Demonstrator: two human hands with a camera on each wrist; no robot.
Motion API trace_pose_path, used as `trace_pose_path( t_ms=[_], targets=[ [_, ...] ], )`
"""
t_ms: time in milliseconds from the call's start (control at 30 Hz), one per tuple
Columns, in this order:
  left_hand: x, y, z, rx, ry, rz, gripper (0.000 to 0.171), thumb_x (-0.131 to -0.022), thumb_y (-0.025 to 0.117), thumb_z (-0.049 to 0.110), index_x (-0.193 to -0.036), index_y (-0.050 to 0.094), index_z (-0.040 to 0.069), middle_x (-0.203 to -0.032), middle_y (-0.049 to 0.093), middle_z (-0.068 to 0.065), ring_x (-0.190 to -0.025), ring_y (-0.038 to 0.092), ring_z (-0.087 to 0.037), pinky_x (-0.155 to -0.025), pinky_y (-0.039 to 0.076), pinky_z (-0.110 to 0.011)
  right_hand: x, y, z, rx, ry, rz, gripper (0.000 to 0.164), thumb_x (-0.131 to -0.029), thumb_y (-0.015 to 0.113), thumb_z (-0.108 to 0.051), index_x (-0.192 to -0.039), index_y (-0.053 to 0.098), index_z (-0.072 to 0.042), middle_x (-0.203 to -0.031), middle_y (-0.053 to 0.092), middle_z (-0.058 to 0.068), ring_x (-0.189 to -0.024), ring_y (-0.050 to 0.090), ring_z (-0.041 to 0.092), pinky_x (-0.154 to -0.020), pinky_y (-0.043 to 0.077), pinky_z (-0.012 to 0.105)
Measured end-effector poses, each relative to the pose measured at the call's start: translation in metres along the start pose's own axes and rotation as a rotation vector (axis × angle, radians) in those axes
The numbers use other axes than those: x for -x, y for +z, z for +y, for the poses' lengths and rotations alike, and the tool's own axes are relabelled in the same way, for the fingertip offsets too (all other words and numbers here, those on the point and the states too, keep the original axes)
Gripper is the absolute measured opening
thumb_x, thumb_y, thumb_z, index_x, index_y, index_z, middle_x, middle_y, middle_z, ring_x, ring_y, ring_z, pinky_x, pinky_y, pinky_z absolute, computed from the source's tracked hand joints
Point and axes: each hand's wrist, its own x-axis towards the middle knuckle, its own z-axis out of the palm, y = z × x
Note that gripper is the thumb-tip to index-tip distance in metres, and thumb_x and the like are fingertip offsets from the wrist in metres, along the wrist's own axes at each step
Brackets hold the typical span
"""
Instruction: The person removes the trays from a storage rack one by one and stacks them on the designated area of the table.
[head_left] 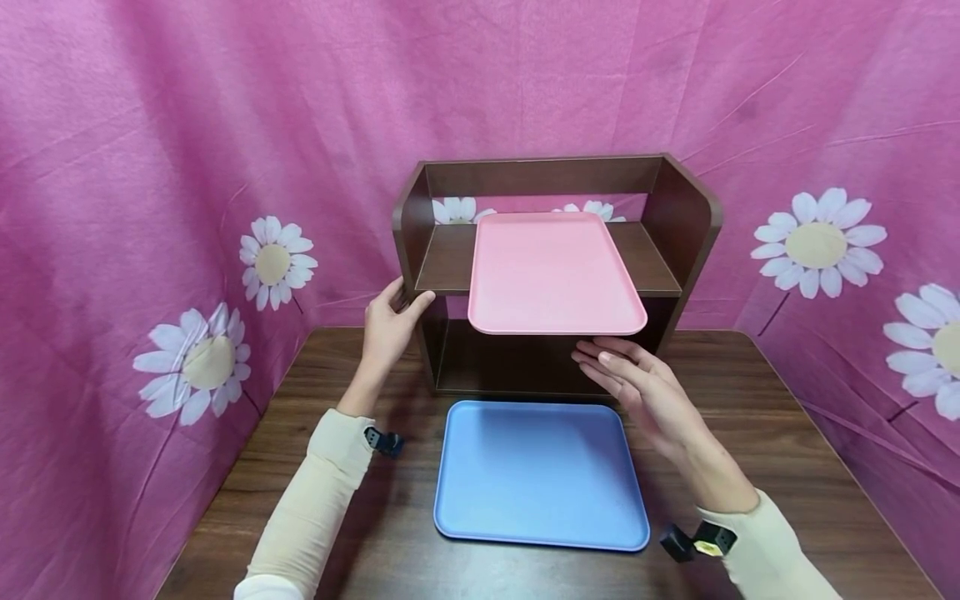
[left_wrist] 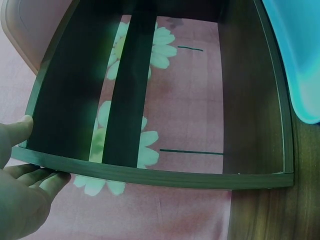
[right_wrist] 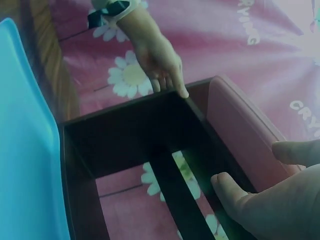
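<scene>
A dark brown two-level desk shelf (head_left: 543,177) stands at the back of the table. The pink tray (head_left: 555,271) lies on its upper board, its near end jutting out past the front edge. My left hand (head_left: 387,325) grips the shelf's left side panel, thumb in front and fingers round the outer face; the left wrist view shows the same hold on the shelf frame (left_wrist: 165,177). Just below the tray's near right corner is my right hand (head_left: 648,392), fingers extended. In the right wrist view its fingers (right_wrist: 232,195) are spread beside the pink tray (right_wrist: 237,115).
A blue tray (head_left: 540,475) lies flat on the wood-grain table (head_left: 337,508), in front of the shelf's lower opening. Pink cloth (head_left: 525,83) with white daisies hangs behind and at both sides. A small black device (head_left: 384,442) is strapped at each wrist.
</scene>
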Motion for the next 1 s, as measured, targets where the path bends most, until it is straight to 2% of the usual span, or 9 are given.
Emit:
trace_pose_path(
  t_ms=[67, 233, 433, 700, 800, 1000],
  targets=[
    [0.003, -0.001, 0.006, 0.003, 0.002, -0.003, 0.052, -0.098, 0.078, 0.008, -0.144, 0.06, -0.009, -0.141, 0.065, -0.03, -0.137, 0.062, -0.037, -0.117, 0.052, -0.045, -0.002, 0.003, 0.0, -0.039, -0.002, -0.008, 0.038, -0.111, 0.053, -0.007, -0.146, 0.04, 0.004, -0.14, 0.068, 0.01, -0.133, 0.068, 0.022, -0.116, 0.05, 0.032],
    [0.003, -0.001, 0.006, 0.009, 0.004, -0.007, 0.053, -0.098, 0.078, 0.009, -0.145, 0.06, -0.009, -0.142, 0.064, -0.03, -0.138, 0.062, -0.037, -0.117, 0.051, -0.044, -0.006, 0.008, -0.003, -0.117, -0.026, -0.033, 0.038, -0.112, 0.049, -0.006, -0.149, 0.041, -0.003, -0.141, 0.066, 0.007, -0.136, 0.066, 0.022, -0.12, 0.047, 0.032],
    [0.002, -0.001, 0.005, 0.025, -0.003, -0.012, 0.054, -0.098, 0.078, 0.009, -0.145, 0.06, -0.008, -0.142, 0.064, -0.029, -0.139, 0.061, -0.036, -0.117, 0.051, -0.042, -0.011, 0.016, -0.005, -0.233, -0.051, -0.048, 0.04, -0.112, 0.046, -0.002, -0.152, 0.043, -0.003, -0.141, 0.068, 0.006, -0.136, 0.065, 0.025, -0.122, 0.045, 0.035],
    [-0.012, 0.0, -0.028, 0.028, 0.025, 0.0, 0.057, -0.096, 0.083, 0.018, -0.146, 0.063, -0.001, -0.142, 0.067, -0.024, -0.137, 0.063, -0.03, -0.115, 0.053, -0.037, -0.016, 0.023, -0.005, -0.358, -0.061, -0.062, 0.034, -0.111, 0.046, 0.001, -0.144, 0.054, -0.003, -0.133, 0.071, 0.007, -0.132, 0.068, 0.027, -0.123, 0.045, 0.04],
    [-0.011, 0.0, -0.023, 0.024, 0.018, 0.0, 0.055, -0.097, 0.081, 0.014, -0.146, 0.062, -0.003, -0.142, 0.065, -0.027, -0.138, 0.062, -0.033, -0.117, 0.052, -0.041, -0.017, 0.027, -0.005, -0.383, -0.06, -0.067, 0.037, -0.111, 0.045, 0.001, -0.147, 0.051, -0.004, -0.132, 0.072, 0.007, -0.132, 0.067, 0.027, -0.123, 0.044, 0.041],
    [0.0, -0.001, 0.002, 0.036, 0.001, -0.014, 0.053, -0.098, 0.077, 0.007, -0.145, 0.059, -0.009, -0.143, 0.064, -0.029, -0.139, 0.061, -0.036, -0.118, 0.051, -0.043, -0.019, 0.036, -0.006, -0.448, -0.053, -0.028, 0.04, -0.11, 0.048, 0.002, -0.151, 0.049, -0.003, -0.132, 0.07, 0.007, -0.131, 0.067, 0.024, -0.122, 0.046, 0.041]
  ],
)
